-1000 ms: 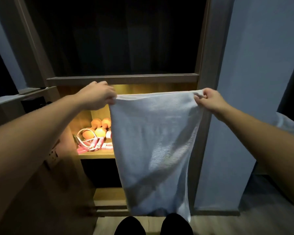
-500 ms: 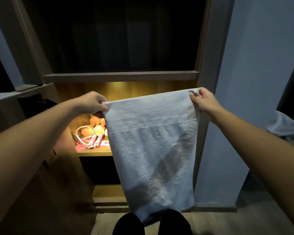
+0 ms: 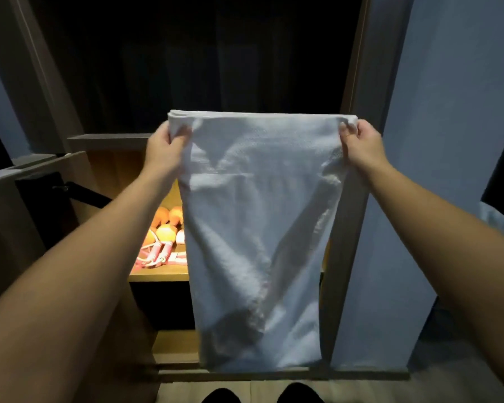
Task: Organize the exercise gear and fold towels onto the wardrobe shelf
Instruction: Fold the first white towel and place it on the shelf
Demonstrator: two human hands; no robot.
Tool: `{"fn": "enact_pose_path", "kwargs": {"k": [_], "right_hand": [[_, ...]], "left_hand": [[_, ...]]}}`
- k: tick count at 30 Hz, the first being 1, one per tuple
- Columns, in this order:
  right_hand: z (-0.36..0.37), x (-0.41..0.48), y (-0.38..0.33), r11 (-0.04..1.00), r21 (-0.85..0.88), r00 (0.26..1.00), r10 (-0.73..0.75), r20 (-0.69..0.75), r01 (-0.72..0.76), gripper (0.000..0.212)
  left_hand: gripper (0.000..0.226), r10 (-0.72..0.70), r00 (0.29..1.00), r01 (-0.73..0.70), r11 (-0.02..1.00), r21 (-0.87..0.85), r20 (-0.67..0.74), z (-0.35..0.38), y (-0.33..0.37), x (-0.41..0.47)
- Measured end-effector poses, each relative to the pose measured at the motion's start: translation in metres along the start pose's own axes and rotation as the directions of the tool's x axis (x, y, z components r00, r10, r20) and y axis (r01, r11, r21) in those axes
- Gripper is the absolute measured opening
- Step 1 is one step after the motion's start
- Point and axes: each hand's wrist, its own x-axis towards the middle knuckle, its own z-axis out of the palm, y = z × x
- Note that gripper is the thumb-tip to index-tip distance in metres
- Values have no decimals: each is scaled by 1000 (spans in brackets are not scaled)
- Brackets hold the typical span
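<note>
- White towel [image 3: 256,228] hangs lengthwise straight down in front of the wardrobe, hiding part of the lit shelf [image 3: 157,276].
- My left hand [image 3: 165,146] and right hand [image 3: 360,144] each pinch a top corner, level and equally near.

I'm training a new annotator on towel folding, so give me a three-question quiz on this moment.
1. Multiple choice: where do the left hand and right hand grip the towel? A) its top corners B) its bottom edge C) its middle
2. Fill in: on the lit shelf, behind the jump rope, lie orange ____.
3. True or false: the towel lies folded on the shelf.

Key: 1 A. 2 dumbbells. 3 False: it hangs from both hands.
</note>
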Motion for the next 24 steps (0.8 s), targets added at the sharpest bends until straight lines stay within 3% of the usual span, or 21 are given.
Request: {"fn": "enact_pose_path", "kwargs": {"k": [2,4,5,9,13,17,20,24], "right_hand": [[11,-11,11,970,-235,988,91,122,-61,29],[23,-30,33,884,-444,929,279,244,-148,40],[25,-33,34,880,-452,929,278,245,-144,41],[19,-15,3,975,-215,986,92,139,-61,29],[22,-8,7,894,-430,919,266,289,-124,44],[11,7,9,967,-215,931,199,307,-136,35],[-1,6,27,932,-246,834,350,427,-266,46],[3,9,39,941,-157,858,337,388,-299,33]], "left_hand": [[23,-81,996,65,954,292,45,3,-15,-9],[33,-252,962,148,800,582,103,-1,-36,-20],[34,-254,960,140,800,584,118,-4,-38,-20],[27,-97,995,82,941,327,32,-14,-5,1],[39,-315,948,212,749,628,55,-14,-8,4],[16,-152,973,69,910,410,175,-23,-6,9],[14,-240,931,61,844,532,274,-30,-16,6],[20,-270,930,118,861,495,248,-25,-25,16]]}}
